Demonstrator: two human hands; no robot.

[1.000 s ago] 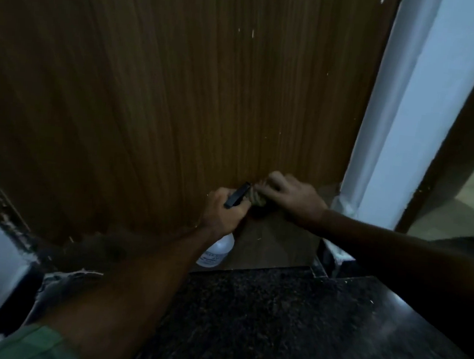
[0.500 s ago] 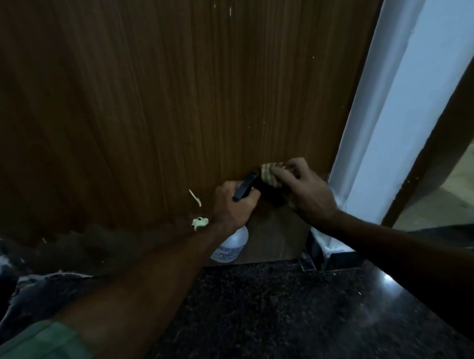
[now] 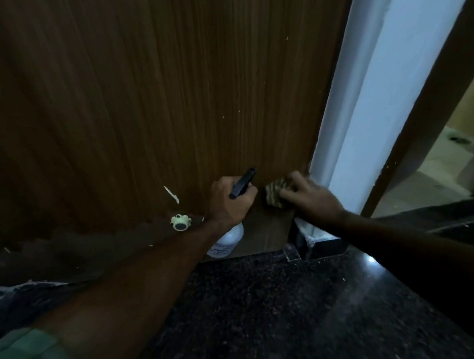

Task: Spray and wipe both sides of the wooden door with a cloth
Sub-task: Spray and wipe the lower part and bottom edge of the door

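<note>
Wooden door [image 3: 152, 84] fills upper left, lower edge near dark speckled floor [image 3: 288, 329]; cloth [image 3: 273, 194] low on door beside white frame [image 3: 361, 104]; right hand [image 3: 309, 196] presses cloth flat, fingers extended; left hand [image 3: 232, 200] curled round neck of spray bottle [image 3: 225, 243], black nozzle up; pale round doorstop [image 3: 180, 222] left of wrist

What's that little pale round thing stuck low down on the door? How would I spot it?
Start at the big brown wooden door and look down near its bottom edge, above the dark speckled floor. Just left of the left hand, which grips the spray bottle, sits a small pale knob. It alone is round, with a dark centre and a scalloped cream rim.
</note>
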